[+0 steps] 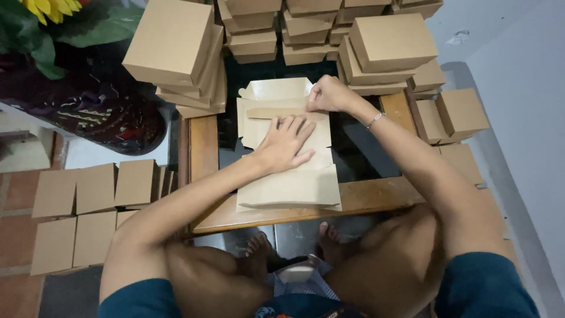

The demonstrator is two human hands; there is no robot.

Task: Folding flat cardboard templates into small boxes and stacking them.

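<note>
Cardboard box blank (288, 176), brown kraft, die-cut, lying flat at the centre of a low wooden desk (376, 197) with a dark inset top; a second, similar sheet appears to lie beneath it, though the layers cannot be told apart with certainty. Left hand (286, 144): open, fingers spread wide, palm pressing the middle panel down. Right hand (328, 94): closed in a narrow pinch on the far flap at about 1 o'clock from the left hand, the flap raised and partly turned over. Step judged in hand: creasing the far flap along its fold line while the body of the blank is held still. Next move, as a judgement, calls for steady downward pressure from the left hand and a clean fold along the crease, the tabs being thin and prone to bend off-line. Surroundings: stacks of finished boxes (182, 53) at 10 to 2 o'clock crowd the far desk edge, touching or just beside the blank's upper flap, so room beyond is tight. More folded boxes (88, 206) lie on the floor at 8 o'clock, others (453, 115) at 3 o'clock. Near desk edge at 6 o'clock lies just under the blank's lower margin, the person's knees close below; open room remains chiefly on the bare desk strips at 9 and 4 o'clock.
</note>
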